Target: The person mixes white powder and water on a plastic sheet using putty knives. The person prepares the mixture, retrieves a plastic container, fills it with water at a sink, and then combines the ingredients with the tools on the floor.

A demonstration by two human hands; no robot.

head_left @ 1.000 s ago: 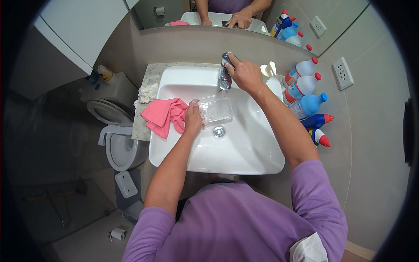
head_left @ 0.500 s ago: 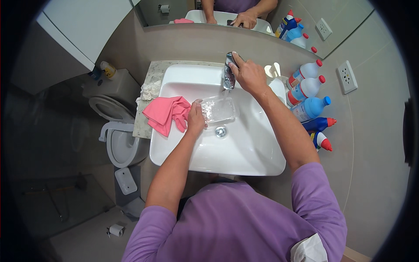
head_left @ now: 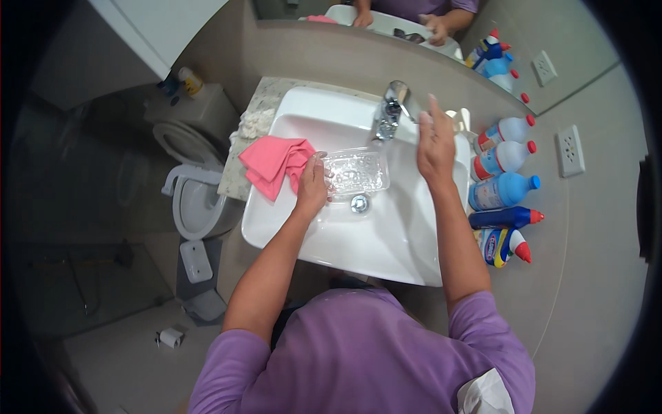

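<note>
My left hand [head_left: 312, 183] grips the near end of a clear plastic container [head_left: 356, 170], which holds some water and is below the chrome faucet [head_left: 388, 114], above the silver drain [head_left: 358, 203] of the white sink [head_left: 393, 245]. My right hand [head_left: 434, 141] is open, fingers extended, just right of the faucet and off its top. Pink cloth or rubber gloves [head_left: 269, 159] lie heaped over the sink's left rim, next to my left hand.
Several cleaning bottles [head_left: 502, 185] line the sink's right side, beside a wall socket [head_left: 571, 150]. A white cloth [head_left: 255, 121] lies on the speckled counter [head_left: 234, 179]. An open toilet [head_left: 193, 200] stands at left, under a cabinet [head_left: 124, 27]. A mirror [head_left: 386, 17] spans the back wall.
My right hand has come off the faucet handle and moved right, its fingers now extended. My left hand still holds the container. The view has shifted slightly.
</note>
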